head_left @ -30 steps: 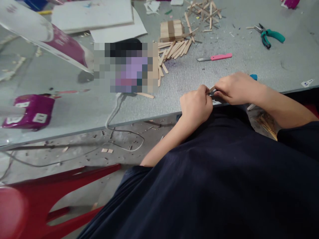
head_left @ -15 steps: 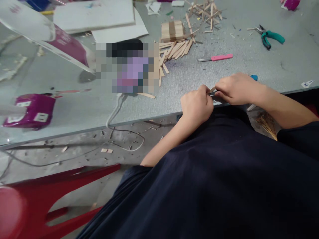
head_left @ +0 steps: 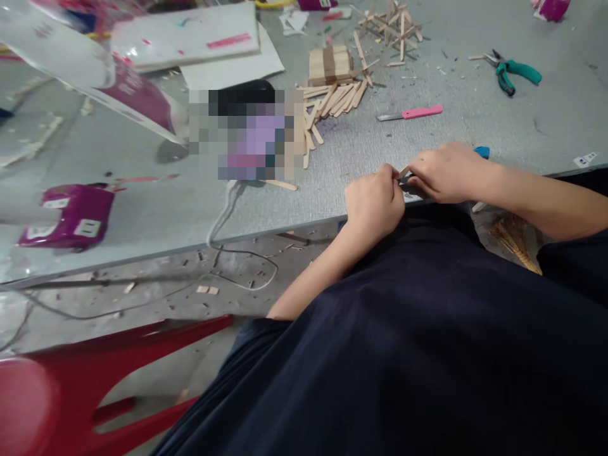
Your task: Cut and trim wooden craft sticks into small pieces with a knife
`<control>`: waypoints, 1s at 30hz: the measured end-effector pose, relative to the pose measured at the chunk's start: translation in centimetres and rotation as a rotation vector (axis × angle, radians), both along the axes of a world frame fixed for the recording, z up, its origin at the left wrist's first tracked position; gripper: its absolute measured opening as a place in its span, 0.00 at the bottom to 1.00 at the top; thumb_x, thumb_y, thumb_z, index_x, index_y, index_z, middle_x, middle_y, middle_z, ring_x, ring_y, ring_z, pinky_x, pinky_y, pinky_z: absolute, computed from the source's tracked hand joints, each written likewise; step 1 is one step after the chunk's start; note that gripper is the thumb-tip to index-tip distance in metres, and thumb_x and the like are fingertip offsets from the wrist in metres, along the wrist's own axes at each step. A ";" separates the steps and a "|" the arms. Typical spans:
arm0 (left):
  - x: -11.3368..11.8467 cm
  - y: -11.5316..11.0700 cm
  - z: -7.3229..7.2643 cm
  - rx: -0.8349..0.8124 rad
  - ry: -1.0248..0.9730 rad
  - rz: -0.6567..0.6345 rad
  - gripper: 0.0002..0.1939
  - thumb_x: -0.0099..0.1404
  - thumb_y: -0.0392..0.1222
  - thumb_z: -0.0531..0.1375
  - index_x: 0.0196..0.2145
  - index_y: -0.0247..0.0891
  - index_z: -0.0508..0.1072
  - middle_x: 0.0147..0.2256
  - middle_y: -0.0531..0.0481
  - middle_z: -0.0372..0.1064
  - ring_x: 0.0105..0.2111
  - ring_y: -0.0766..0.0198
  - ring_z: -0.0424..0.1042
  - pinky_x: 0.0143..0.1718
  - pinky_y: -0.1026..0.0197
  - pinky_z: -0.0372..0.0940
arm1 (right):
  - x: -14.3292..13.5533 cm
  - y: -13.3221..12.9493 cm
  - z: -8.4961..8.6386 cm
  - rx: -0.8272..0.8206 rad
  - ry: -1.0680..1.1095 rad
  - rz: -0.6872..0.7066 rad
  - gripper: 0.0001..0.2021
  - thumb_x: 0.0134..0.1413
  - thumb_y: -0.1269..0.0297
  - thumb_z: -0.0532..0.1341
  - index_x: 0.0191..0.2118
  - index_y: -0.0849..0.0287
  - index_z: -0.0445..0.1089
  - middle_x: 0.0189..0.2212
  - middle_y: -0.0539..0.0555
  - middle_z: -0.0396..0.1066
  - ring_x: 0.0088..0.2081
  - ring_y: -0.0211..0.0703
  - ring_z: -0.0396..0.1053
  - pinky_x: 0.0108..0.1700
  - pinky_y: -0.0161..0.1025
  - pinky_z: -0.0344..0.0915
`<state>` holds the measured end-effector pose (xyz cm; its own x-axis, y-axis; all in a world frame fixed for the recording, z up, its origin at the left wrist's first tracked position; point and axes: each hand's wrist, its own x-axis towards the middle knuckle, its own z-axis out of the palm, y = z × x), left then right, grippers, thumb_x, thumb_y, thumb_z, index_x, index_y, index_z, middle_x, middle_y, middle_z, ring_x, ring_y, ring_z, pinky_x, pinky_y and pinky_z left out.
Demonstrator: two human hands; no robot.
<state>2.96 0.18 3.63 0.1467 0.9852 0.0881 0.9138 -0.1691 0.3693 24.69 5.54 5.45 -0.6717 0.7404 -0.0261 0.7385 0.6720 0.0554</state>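
Note:
At the table's front edge my left hand (head_left: 375, 197) is closed, its fingers pinching one end of a small wooden stick (head_left: 403, 171). Close on its right, my right hand (head_left: 441, 172) is closed around a dark tool, mostly hidden, whose metal tip (head_left: 403, 180) lies by the stick between the hands. A blue end (head_left: 482, 152) shows behind my right hand. Beyond the hands lies a pink-handled knife (head_left: 422, 112), and farther right are teal-handled pliers (head_left: 522, 71).
Loose wooden sticks (head_left: 339, 99) and a banded stick bundle (head_left: 330, 65) lie at the back. A purple tape dispenser (head_left: 78, 215) is at the left, a white cable (head_left: 221, 218) hangs over the table edge (head_left: 156, 253), and a red chair (head_left: 61, 405) stands below.
The view has shifted slightly. My two hands stay close together at the table edge, and the stick between them looks slightly more upright.

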 end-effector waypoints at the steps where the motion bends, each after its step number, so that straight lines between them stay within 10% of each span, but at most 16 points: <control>1: -0.1 0.0 -0.1 0.008 -0.002 -0.004 0.20 0.84 0.38 0.57 0.61 0.42 0.87 0.49 0.35 0.93 0.51 0.39 0.91 0.52 0.45 0.78 | 0.0 0.1 -0.1 0.007 0.004 0.006 0.34 0.92 0.36 0.50 0.56 0.57 0.85 0.45 0.66 0.88 0.37 0.55 0.74 0.43 0.52 0.53; 15: 0.6 -0.4 1.3 -0.109 0.145 0.008 0.24 0.89 0.37 0.52 0.68 0.37 0.84 0.57 0.31 0.92 0.58 0.38 0.92 0.55 0.46 0.77 | -1.1 -1.3 2.5 -0.089 -0.135 -0.079 0.31 0.91 0.48 0.49 0.67 0.60 0.85 0.57 0.68 0.90 0.49 0.62 0.85 0.40 0.50 0.48; 30: 0.8 -0.3 1.3 -0.136 0.155 -0.006 0.25 0.92 0.40 0.51 0.71 0.36 0.82 0.60 0.29 0.91 0.61 0.36 0.92 0.57 0.44 0.77 | -0.4 -0.3 1.6 -0.101 -0.106 -0.048 0.34 0.92 0.43 0.47 0.66 0.57 0.86 0.56 0.67 0.90 0.48 0.60 0.85 0.38 0.48 0.46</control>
<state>3.71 -0.13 4.91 0.1542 0.9856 -0.0699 0.9605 -0.1329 0.2443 24.31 5.27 7.06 -0.6250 0.7617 -0.1708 0.7637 0.6420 0.0683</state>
